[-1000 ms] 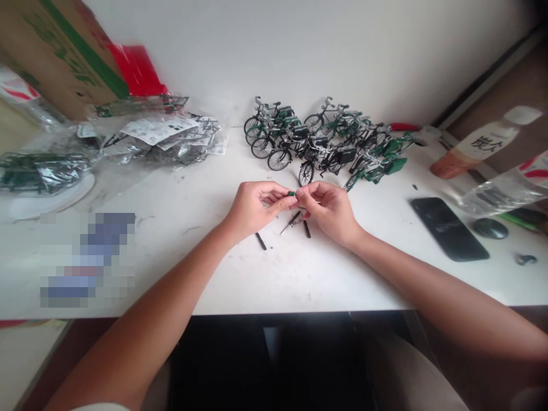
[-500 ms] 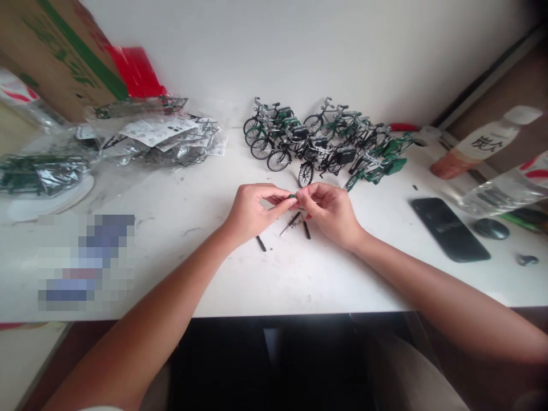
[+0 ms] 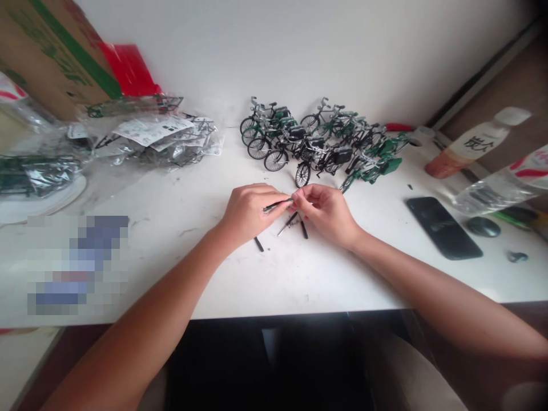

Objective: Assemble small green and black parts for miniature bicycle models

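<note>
My left hand (image 3: 247, 210) and my right hand (image 3: 324, 210) meet just above the white table (image 3: 274, 274), fingertips pinched together. Between them I hold a thin dark rod-like part (image 3: 276, 205); its left end lies in my left fingers and its right end is pinched by my right thumb and forefinger. Under the hands lie a small metal tool (image 3: 287, 223) and two short black sticks (image 3: 259, 244) (image 3: 303, 229). A cluster of several small green and black model bicycles (image 3: 319, 144) stands just behind my hands.
Clear bags of parts with paper sheets (image 3: 158, 137) and a cardboard box (image 3: 51, 54) sit at the back left. A black phone (image 3: 443, 227), a dark mouse-like object (image 3: 483, 226) and two bottles (image 3: 477, 142) (image 3: 500, 185) lie at the right.
The small green piece seen between my fingertips is gone from sight; a thin dark rod now shows there. My hands have dropped slightly towards the table and shifted a little left.
</note>
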`<state>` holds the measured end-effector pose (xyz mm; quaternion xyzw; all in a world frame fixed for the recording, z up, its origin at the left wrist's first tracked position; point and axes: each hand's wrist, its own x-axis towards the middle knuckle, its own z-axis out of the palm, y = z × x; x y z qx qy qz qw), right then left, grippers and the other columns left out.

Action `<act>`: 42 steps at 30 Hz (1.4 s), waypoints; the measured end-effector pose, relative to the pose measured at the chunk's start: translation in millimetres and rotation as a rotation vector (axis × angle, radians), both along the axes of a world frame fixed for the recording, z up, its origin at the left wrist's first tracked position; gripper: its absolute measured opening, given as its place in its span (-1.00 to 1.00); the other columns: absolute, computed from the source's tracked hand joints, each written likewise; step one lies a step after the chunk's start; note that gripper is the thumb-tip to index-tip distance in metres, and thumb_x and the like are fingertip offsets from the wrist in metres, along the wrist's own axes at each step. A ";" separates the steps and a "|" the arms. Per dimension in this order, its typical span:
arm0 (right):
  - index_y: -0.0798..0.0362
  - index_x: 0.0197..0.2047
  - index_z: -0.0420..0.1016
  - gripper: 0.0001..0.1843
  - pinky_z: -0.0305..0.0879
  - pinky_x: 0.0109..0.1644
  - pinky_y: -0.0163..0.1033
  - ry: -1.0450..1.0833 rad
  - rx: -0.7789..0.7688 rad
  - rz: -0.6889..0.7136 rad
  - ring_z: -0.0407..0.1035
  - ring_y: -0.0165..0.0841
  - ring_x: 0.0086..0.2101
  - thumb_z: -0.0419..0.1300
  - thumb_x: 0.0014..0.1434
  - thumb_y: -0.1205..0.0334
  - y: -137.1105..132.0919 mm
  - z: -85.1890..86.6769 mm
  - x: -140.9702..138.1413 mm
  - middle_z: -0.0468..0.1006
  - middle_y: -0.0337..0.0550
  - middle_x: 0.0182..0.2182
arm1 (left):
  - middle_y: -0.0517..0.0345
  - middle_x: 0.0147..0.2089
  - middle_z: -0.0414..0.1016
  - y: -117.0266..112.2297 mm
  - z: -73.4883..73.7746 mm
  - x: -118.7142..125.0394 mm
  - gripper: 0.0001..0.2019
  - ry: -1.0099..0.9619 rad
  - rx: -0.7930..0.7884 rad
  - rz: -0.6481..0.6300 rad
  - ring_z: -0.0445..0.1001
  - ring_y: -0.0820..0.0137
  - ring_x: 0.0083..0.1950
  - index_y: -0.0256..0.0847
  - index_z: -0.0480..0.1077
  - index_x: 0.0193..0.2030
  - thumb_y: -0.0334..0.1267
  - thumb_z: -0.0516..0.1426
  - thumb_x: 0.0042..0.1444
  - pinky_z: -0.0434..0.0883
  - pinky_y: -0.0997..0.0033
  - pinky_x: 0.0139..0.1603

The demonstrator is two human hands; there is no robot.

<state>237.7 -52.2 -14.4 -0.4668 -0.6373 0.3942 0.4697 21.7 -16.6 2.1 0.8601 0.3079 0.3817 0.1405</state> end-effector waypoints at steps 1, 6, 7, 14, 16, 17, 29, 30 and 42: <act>0.00 -0.20 0.60 -0.49 0.43 -0.26 -0.19 -0.003 -0.006 0.003 0.58 -0.27 -0.28 0.32 0.36 -0.32 0.3 0.1 0.2 0.74 -0.07 -0.29 | 0.03 -0.18 0.77 0.9 -0.2 -1.0 -0.79 0.025 0.017 -0.001 0.69 0.21 -0.14 -0.04 0.75 -0.12 -0.16 0.23 0.40 0.54 0.22 -0.03; 0.00 -0.18 0.59 -0.47 0.40 -0.33 -0.22 0.034 -0.054 0.030 0.53 -0.32 -0.37 0.31 0.35 -0.35 2.3 -5.0 0.0 0.73 -0.10 -0.34 | 0.06 -0.15 0.78 4.3 -1.6 -5.0 -0.81 0.101 0.054 -0.002 0.69 0.19 -0.11 0.01 0.75 -0.11 -0.15 0.25 0.39 0.54 0.20 0.02; 0.00 -0.18 0.58 -0.47 0.39 -0.35 -0.23 0.050 -0.070 0.035 0.51 -0.34 -0.40 0.31 0.35 -0.35 3.0 -6.9 -0.1 0.73 -0.11 -0.35 | 0.06 -0.14 0.78 4.7 -2.2 -5.2 -0.82 0.101 0.059 -0.003 0.69 0.19 -0.11 0.01 0.75 -0.11 -0.15 0.25 0.39 0.54 0.21 0.02; 0.02 -0.17 0.60 -0.50 0.45 -0.29 -0.22 0.030 -0.016 0.013 0.61 -0.28 -0.31 0.34 0.35 -0.30 4.7 -6.0 1.5 0.70 -0.12 -0.36 | 0.06 -0.17 0.78 4.7 -5.1 -1.4 -0.84 0.070 0.131 -0.002 0.70 0.25 -0.16 -0.07 0.73 -0.11 -0.22 0.25 0.39 0.54 0.27 -0.06; 0.03 -0.16 0.62 -0.51 0.47 -0.28 -0.22 -0.014 0.022 0.017 0.61 -0.27 -0.28 0.33 0.36 -0.29 4.6 -1.5 3.4 0.70 -0.10 -0.33 | 0.07 -0.18 0.77 4.6 -5.6 -0.3 -0.85 0.013 0.178 -0.018 0.69 0.29 -0.20 -0.13 0.72 -0.10 -0.25 0.26 0.39 0.55 0.31 -0.12; 0.04 -0.16 0.63 -0.52 0.47 -0.27 -0.22 -0.034 0.038 0.025 0.61 -0.27 -0.27 0.32 0.38 -0.27 4.8 0.8 4.6 0.70 -0.10 -0.32 | 0.07 -0.19 0.77 4.7 -5.8 0.1 -0.86 -0.013 0.202 -0.031 0.69 0.31 -0.21 -0.15 0.71 -0.11 -0.28 0.27 0.39 0.55 0.33 -0.14; 0.09 -0.24 0.62 -0.80 0.37 -0.34 -0.30 -0.211 0.079 0.142 0.51 -0.36 -0.37 0.33 0.30 0.12 12.7 9.0 18.3 0.69 -0.13 -0.38 | 0.12 -0.24 0.76 5.2 -6.1 -0.8 -0.87 0.057 0.317 -0.078 0.70 0.34 -0.23 -0.19 0.69 -0.16 -0.32 0.27 0.40 0.55 0.36 -0.17; 0.09 -0.25 0.62 -0.82 0.36 -0.34 -0.30 -0.210 0.058 0.160 0.51 -0.37 -0.37 0.34 0.28 0.14 13.2 8.8 19.0 0.69 -0.14 -0.40 | 0.12 -0.24 0.76 5.6 -7.3 -0.9 -0.88 0.064 0.297 -0.089 0.70 0.34 -0.23 -0.19 0.69 -0.17 -0.32 0.28 0.39 0.56 0.37 -0.17; 0.07 -0.30 0.60 -0.94 0.41 -0.29 -0.29 -0.128 -0.032 0.152 0.56 -0.36 -0.38 0.36 0.17 0.28 9.6 2.2 14.1 0.67 -0.19 -0.43 | 0.12 -0.21 0.77 8.7 -9.7 -4.2 -0.91 0.122 0.289 -0.115 0.72 0.32 -0.22 -0.18 0.70 -0.17 -0.37 0.31 0.36 0.57 0.37 -0.21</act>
